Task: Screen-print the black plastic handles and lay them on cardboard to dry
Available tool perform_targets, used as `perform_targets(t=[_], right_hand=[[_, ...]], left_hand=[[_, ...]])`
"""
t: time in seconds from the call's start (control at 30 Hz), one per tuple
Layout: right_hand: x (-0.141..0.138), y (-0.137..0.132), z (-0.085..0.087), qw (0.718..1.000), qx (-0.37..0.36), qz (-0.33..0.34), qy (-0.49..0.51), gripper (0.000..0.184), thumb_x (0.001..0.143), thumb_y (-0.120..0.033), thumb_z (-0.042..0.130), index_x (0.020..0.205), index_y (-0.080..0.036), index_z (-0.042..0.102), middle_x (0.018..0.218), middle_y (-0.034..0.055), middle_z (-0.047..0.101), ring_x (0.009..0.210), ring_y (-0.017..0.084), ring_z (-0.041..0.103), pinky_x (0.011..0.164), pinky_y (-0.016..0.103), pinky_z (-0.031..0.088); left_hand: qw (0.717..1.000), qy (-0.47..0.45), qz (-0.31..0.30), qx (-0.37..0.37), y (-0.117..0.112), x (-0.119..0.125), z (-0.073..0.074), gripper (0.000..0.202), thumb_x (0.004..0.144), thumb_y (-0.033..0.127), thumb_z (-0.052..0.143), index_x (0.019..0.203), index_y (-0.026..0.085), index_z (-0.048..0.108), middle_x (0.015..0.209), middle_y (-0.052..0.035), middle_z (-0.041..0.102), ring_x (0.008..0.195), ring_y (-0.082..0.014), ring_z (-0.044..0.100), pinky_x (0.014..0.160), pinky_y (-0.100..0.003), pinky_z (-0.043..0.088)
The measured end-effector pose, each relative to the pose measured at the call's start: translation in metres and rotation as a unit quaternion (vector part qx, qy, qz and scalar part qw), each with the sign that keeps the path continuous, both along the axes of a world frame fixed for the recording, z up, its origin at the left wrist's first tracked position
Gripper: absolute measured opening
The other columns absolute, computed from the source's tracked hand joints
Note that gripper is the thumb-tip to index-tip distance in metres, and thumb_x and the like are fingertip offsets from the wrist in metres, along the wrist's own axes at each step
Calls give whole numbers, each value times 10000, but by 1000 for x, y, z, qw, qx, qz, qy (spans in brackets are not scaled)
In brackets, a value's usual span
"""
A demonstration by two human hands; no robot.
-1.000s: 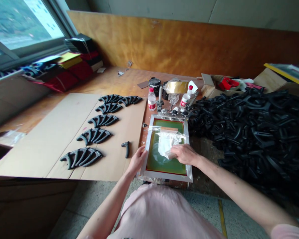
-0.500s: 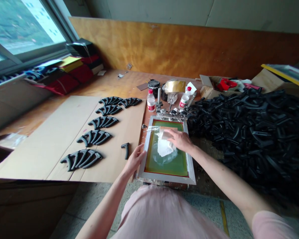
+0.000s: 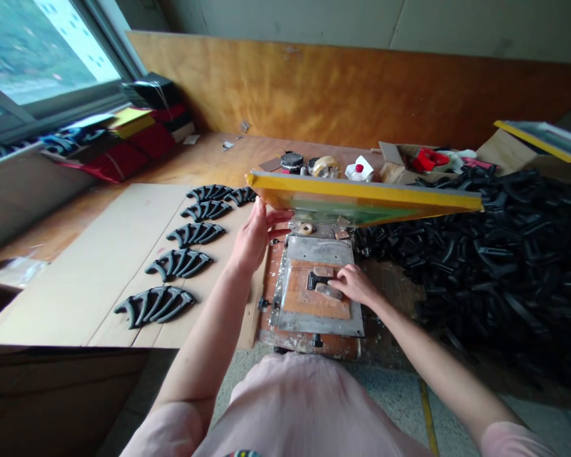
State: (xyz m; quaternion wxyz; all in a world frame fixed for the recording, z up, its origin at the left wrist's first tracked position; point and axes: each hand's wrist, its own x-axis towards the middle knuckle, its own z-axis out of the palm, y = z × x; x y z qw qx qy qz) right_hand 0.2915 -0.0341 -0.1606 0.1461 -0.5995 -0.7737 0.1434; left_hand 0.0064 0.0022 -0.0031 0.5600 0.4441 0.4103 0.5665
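My left hand (image 3: 252, 240) is propping up the yellow-framed screen (image 3: 361, 195), arm raised and fingers spread open, while my right hand (image 3: 356, 284) is closing on a black handle (image 3: 316, 280) on the wood board (image 3: 316, 304) below it. The red-capped bottle (image 3: 356, 172) beyond the screen isn't showing any readable label.

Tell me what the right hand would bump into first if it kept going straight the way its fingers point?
The right hand would first meet the tan strip beside the black handle on the wooden board. Its fingertips look very close to that strip, maybe already touching, but depth is hard to judge here.
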Motion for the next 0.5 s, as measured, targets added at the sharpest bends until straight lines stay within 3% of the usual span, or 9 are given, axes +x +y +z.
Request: perform_targets(t=[0.07, 0.17, 0.23, 0.3, 0.4, 0.43, 0.5], right_hand=[[-22, -9, -8, 996, -19, 26, -80, 220, 845, -365, 661, 809, -149, 652, 914, 105, 682, 931, 215, 613, 820, 295, 458], [-49, -22, 1, 992, -66, -29, -101, 204, 938, -319, 532, 930, -134, 615, 897, 125, 674, 894, 222, 612, 778, 302, 447], [-69, -37, 14, 995, -57, -50, -70, 212, 958, -327, 488, 969, -141, 590, 903, 125, 667, 890, 231, 601, 765, 316, 446], [-89, -55, 24, 999, -8, 0, -34, 173, 959, -302, 480, 962, -160, 579, 934, 116, 655, 930, 240, 574, 797, 337, 442], [-96, -75, 30, 988, 43, 148, 16, 120, 950, -250, 486, 963, -189, 589, 980, 79, 642, 973, 217, 545, 844, 332, 436], [-86, -78, 30, 985, 44, 167, 21, 120, 945, -220, 485, 976, -198, 598, 1006, 68, 641, 985, 206, 543, 855, 323, 435], [-45, -80, 26, 991, 22, 133, -12, 177, 920, -136, 476, 988, -208, 623, 1048, 61, 643, 1006, 195, 548, 864, 311, 432]], left_hand=[[999, -12, 35, -8, -8, 8, -10, 584, 874, 652, 434, 1265, 221, 489, 1004, -75, 702, 943, -195, 669, 772, -329, 549], [993, 4, 15, -121, -51, 27, -52, 601, 841, 660, 498, 1230, 203, 523, 1029, -113, 714, 914, -229, 685, 695, -320, 555], [953, 34, -125, -273, -89, 42, -85, 622, 794, 667, 565, 1165, 169, 584, 1062, -161, 715, 925, -282, 691, 642, -339, 559], [932, 6, -163, -324, -119, 50, -112, 581, 811, 664, 540, 1102, 166, 611, 1092, -162, 710, 942, -279, 691, 664, -347, 567], [934, -29, -98, -344, -133, 36, -135, 459, 826, 599, 558, 961, 163, 603, 931, -110, 735, 787, -212, 706, 628, -301, 560], [935, -12, -60, -349, -129, 22, -141, 425, 821, 577, 571, 932, 167, 590, 858, -83, 733, 709, -188, 698, 595, -282, 552], [934, 63, 16, -351, -116, -18, -154, 385, 824, 554, 561, 904, 177, 569, 753, -39, 716, 586, -153, 666, 542, -257, 535]])
